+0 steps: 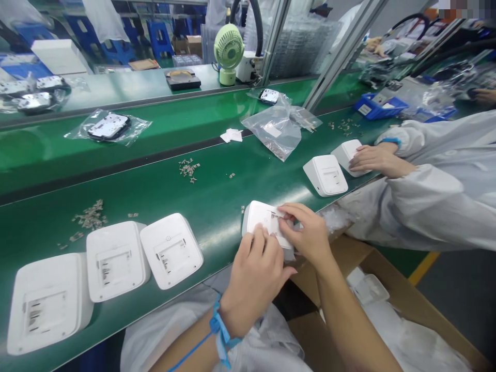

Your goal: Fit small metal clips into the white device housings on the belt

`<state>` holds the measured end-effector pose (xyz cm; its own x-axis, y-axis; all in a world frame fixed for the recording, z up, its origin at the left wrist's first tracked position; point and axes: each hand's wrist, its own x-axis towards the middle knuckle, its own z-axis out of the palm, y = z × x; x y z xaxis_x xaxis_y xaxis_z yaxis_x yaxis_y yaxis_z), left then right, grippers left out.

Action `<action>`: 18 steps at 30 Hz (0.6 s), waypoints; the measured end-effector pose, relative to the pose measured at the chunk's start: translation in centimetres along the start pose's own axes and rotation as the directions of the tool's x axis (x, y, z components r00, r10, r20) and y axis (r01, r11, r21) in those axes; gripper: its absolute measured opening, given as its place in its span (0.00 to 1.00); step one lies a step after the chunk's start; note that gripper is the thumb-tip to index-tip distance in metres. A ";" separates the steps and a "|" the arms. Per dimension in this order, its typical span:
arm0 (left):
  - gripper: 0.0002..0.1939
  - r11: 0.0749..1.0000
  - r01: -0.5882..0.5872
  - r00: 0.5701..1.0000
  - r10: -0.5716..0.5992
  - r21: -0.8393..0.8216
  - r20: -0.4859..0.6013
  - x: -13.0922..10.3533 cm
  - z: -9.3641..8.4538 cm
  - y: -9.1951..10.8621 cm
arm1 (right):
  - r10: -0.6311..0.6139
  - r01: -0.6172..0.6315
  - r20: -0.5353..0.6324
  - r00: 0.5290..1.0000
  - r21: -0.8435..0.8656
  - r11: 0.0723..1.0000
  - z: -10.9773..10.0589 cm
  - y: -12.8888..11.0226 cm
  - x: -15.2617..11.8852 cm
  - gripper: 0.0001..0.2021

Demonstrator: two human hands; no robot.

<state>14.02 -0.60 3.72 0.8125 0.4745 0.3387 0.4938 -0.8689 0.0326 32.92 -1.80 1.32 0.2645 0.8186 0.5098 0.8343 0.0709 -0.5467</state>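
Note:
A white plastic housing (258,214) with a recessed battery compartment lies near the bench's front edge, partly covered by my hands. My left hand (258,274) steadies it, fingertips pressed on its top face and thumb stretched out to the side. At the compartment, the thumb and fingers of my right hand (308,230) are pinched together; whatever is between them is hidden. To the left sit three similar housings (172,250), compartments facing up. Small metal contacts lie in a pile (92,214) behind them, and another cluster (188,169) lies farther along the bench.
At right, a co-worker's hand (377,159) rests on another housing, beside a further housing (325,175). A clear plastic bag (277,129) lies behind. Bagged dark-edged parts (108,126) and a green fan (228,49) stand farther back. Below the bench edge is an open cardboard box (418,305).

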 end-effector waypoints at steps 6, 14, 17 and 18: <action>0.29 1.000 0.029 0.999 -0.029 0.001 -0.014 -0.2 0.3 0.2 | 0.132 -0.124 0.102 0.986 -0.073 0.990 -0.2 -0.4 1.1 0.11; 0.30 0.999 0.011 1.000 -0.012 -0.048 -0.015 -0.4 0.5 0.1 | 0.218 -0.202 0.047 0.975 -0.222 0.954 -0.8 -1.3 -0.1 0.09; 0.27 0.996 0.067 0.996 -0.071 -0.051 -0.062 -1.6 0.3 0.3 | 0.198 -0.179 0.062 0.978 -0.227 0.957 -0.7 -2.6 -1.8 0.08; 0.25 0.994 0.098 0.991 -0.102 -0.049 -0.091 -2.2 0.2 0.4 | 0.185 -0.165 0.082 0.979 -0.203 0.965 -0.6 -3.2 -2.3 0.08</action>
<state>12.46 -2.01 2.82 0.7264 0.5461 0.4173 0.5555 -0.8240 0.1115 29.93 -4.27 2.23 0.3738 0.8613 0.3442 0.8599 -0.1826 -0.4768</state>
